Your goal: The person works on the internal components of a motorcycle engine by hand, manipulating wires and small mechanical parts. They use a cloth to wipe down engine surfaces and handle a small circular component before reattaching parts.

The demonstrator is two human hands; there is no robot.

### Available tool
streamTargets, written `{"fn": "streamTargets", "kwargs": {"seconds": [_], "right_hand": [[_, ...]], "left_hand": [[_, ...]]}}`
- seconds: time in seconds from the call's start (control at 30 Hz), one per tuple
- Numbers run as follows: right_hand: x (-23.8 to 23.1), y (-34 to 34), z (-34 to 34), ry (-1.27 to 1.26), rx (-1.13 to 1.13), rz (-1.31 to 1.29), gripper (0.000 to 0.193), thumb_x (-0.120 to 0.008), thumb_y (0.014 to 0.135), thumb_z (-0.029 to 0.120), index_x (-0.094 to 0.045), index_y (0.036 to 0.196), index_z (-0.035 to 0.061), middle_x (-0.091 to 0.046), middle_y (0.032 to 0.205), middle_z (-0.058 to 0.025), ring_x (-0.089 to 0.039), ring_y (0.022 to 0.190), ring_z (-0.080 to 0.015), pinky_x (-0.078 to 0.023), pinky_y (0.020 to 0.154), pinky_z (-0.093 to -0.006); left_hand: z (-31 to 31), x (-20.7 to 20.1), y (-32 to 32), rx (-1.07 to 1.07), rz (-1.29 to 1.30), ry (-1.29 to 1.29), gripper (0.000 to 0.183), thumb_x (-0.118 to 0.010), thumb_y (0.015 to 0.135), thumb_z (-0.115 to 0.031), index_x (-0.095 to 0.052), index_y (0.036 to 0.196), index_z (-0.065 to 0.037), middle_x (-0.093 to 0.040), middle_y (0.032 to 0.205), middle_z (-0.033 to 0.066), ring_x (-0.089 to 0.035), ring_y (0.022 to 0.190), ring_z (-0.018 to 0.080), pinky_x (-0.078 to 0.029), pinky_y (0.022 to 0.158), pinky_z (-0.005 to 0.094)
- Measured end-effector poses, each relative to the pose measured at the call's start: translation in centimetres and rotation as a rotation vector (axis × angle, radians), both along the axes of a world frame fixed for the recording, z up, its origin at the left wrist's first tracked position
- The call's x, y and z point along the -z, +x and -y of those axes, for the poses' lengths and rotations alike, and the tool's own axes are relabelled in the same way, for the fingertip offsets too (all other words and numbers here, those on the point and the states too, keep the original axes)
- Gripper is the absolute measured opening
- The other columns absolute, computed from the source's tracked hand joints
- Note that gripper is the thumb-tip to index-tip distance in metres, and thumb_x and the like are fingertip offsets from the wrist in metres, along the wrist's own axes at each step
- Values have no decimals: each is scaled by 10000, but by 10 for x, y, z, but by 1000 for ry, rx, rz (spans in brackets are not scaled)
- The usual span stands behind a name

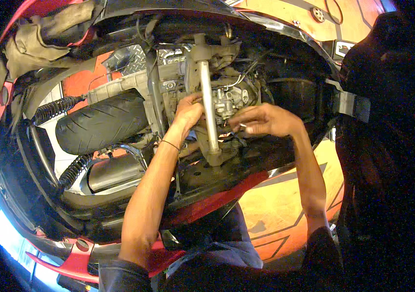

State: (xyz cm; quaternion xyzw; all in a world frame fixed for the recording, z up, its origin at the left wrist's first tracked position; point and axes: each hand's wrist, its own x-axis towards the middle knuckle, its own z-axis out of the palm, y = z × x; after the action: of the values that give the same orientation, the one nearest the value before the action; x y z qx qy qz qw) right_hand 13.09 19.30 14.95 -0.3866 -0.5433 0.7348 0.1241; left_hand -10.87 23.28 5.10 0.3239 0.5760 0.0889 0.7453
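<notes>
An opened-up scooter body lies below me, its engine bay bared. A silver metal crossbar [208,104] spans it. My left hand [188,111] is at the bar's left side, fingers curled down among the engine parts; its fingertips and anything in them are hidden. To the bar's right, my right hand [268,120] is bent beside the carburetor [228,103], fingers drawn together. A small white stick-like thing [243,125] shows between its thumb and fingers; its exact kind is unclear. Thin hoses and wires surround the carburetor.
The rear tyre [101,122] lies left, between two coil-spring shock absorbers [56,109], with a muffler [115,174] nearer me. A brown rag [34,44] drapes over the far-left edge. The raised dark seat [382,136] stands at right. Small parts lie on the orange floor [290,204].
</notes>
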Motion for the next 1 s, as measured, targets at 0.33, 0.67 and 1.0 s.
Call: {"fn": "streamTargets", "kwargs": {"seconds": [0.33,0.67,1.0], "right_hand": [[7,-5,-4,-194,-17,77,272,-779,680,21,-646,918,5,-624,937,-37,-577,819,-114,-485,735,-267],[-5,-50,50,459,457,440,379,-770,716,184,-640,1042,41,-658,974,-143,-631,926,-322,-501,823,-384],[11,-66,60,895,499,632,296,-737,748,144,-634,991,11,-662,870,-133,-652,754,-275,-525,664,-361]], "left_hand": [[-1,-14,6,27,-72,33,346,-570,775,-25,-632,1116,-25,-671,965,49,-608,787,130,-489,701,251],[-6,-32,6,44,-31,51,396,-572,763,-2,-606,1157,7,-665,1062,81,-607,916,140,-469,799,251],[2,-12,1,-144,80,-100,402,-614,835,-60,-551,1230,-19,-658,1070,69,-635,881,143,-535,733,272]]}}
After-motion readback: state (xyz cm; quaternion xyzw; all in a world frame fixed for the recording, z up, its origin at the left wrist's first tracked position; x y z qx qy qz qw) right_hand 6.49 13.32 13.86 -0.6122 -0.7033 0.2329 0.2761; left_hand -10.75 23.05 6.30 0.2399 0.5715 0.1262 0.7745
